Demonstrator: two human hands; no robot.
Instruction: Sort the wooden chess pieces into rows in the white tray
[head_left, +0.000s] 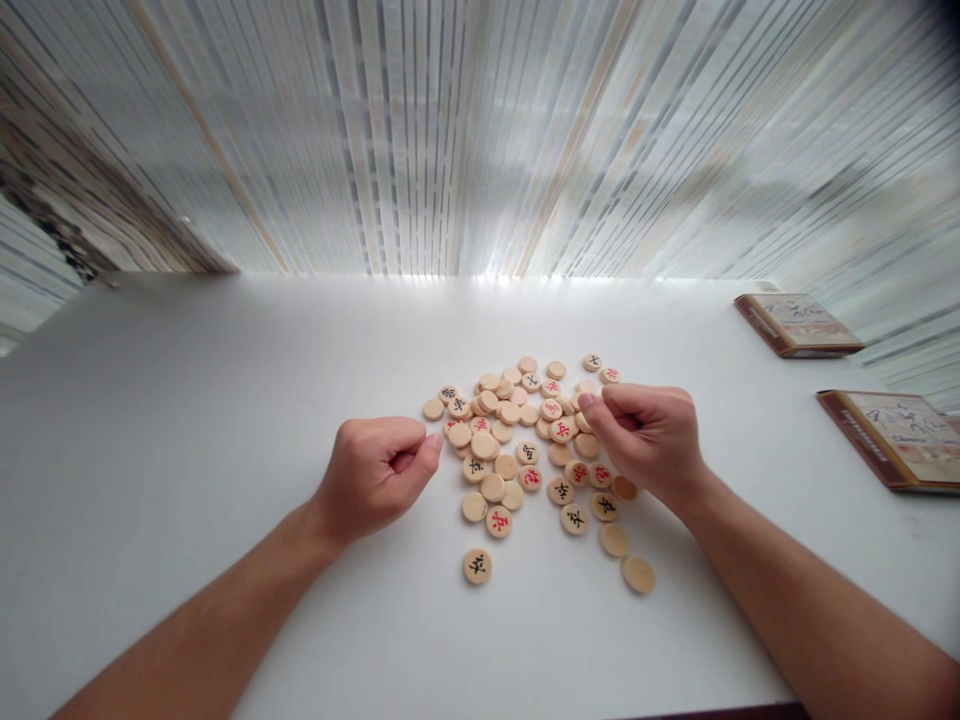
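The heap of wooden discs (527,454) lies on the white table (187,450) between my two hands, and I place everything by it. My left hand (379,470) is at the heap's left edge, curled into a fist with the thumb pointing at the discs; from it, the heap lies straight off to the right. My right hand (649,435), clenched likewise, is the nearer one: it overlaps the heap's right edge in my view, so from it most discs lie leftward. I can't tell whether either fist hides a disc, or whether my right thumb touches one.

The discs are round, so no single one has a long axis to line up with. Some show red or black characters, others are blank on top, and several rest on their neighbours. At the heap's near side, a black-marked disc (478,566) sits apart on the left and a blank disc (639,575) on the right. Well to the right of the heap are a farther box (799,322) and a nearer box (904,435).
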